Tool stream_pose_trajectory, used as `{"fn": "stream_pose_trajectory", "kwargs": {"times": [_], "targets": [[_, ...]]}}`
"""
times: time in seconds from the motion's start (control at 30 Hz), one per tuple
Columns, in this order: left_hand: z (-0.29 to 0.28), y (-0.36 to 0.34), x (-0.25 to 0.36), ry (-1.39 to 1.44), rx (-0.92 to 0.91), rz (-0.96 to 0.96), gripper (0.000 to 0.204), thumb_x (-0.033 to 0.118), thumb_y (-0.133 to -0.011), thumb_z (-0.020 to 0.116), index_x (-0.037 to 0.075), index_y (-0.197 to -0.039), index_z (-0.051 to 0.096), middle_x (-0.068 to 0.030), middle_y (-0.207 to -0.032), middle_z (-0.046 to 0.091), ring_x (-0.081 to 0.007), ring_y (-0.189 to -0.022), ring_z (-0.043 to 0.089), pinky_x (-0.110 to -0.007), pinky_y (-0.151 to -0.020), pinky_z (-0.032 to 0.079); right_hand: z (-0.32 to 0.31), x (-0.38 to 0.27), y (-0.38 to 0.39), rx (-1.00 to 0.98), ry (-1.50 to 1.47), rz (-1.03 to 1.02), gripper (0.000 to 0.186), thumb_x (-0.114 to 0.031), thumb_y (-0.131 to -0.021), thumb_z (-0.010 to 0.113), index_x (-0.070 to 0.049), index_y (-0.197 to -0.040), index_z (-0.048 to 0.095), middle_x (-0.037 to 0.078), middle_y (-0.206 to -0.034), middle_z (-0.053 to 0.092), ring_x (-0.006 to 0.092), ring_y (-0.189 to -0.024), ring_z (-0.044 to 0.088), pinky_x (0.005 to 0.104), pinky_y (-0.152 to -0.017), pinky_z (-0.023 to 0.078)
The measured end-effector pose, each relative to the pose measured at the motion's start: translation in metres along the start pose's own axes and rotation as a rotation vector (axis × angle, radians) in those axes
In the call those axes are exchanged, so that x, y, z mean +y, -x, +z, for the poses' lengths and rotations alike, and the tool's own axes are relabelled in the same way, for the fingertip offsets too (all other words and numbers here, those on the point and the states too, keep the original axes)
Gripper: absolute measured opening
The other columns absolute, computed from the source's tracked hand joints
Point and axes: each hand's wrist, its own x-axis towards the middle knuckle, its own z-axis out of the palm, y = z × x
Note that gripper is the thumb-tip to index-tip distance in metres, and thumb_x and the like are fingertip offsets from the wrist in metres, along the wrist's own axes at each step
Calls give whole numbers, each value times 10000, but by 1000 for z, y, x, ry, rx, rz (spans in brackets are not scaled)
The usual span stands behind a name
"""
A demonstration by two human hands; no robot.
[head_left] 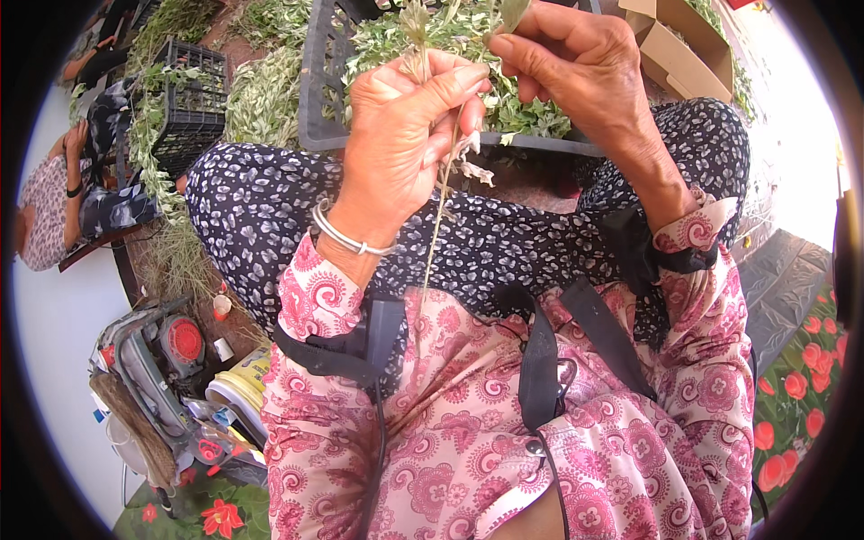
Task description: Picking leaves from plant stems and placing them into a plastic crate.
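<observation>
My left hand [405, 135] is closed around a thin, dry plant stem [434, 238], which hangs down in front of my lap. Pale, withered leaves [474, 171] dangle below the fingers. Close by on the right, my right hand [585, 67] pinches a green leaf [515, 13] between thumb and fingers, near the top edge of the picture. Whether that leaf is still joined to the stem I cannot tell. Beneath both hands stands a dark plastic crate [314, 81] with loose green leaves [535, 119] in it.
Leafy cuttings [265, 94] are heaped left of the crate, beside another black crate [191, 99]. A person [67, 184] sits at the far left. An open cardboard box [688, 63] stands at the right. A yellow-and-white bucket [243, 387] and a grey bag [144, 355] lie lower left.
</observation>
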Motion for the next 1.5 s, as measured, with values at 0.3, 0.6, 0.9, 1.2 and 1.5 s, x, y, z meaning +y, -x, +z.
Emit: {"fn": "stream_pose_trajectory", "kwargs": {"times": [0.3,0.6,0.9,1.2,1.5], "targets": [[0,-1,-1,134,6,-21,87,42,-776,559,-42,-756,550,-42,-513,488,-51,-364,367,-161,-343,299,8,26,0,185,774,-707,103,-65,-673,549,-64,-651,448,89,-591,475,283,-554,526,355,-474,411],[4,3,0,86,6,-23,105,43,-819,509,-58,-803,530,-36,-518,454,-42,-334,304,-184,-348,291,-12,26,-7,371,959,-421,111,-22,-682,539,7,-611,458,135,-515,423,270,-455,445,345,-437,355],[4,7,7,81,19,-57,120,44,-818,506,-75,-814,526,-50,-540,480,-36,-348,329,-170,-359,316,-23,4,-8,189,288,117,179,-39,-740,617,16,-899,557,19,-626,558,73,-491,527,182,-424,420],[0,7,6,129,-85,-84,132,77,-797,546,-47,-756,566,-39,-615,532,-64,-460,460,-164,-378,337,-25,15,-8,-62,-561,67,365,-39,-736,629,13,-1074,503,37,-647,583,98,-533,559,196,-467,460],[-1,8,5,158,-151,-144,165,118,-806,545,-40,-758,550,-28,-545,485,-50,-394,407,-151,-342,295,-11,11,-2,-61,-196,94,81,-101,-784,568,-22,-791,581,15,-579,541,54,-512,486,212,-463,393]]}}
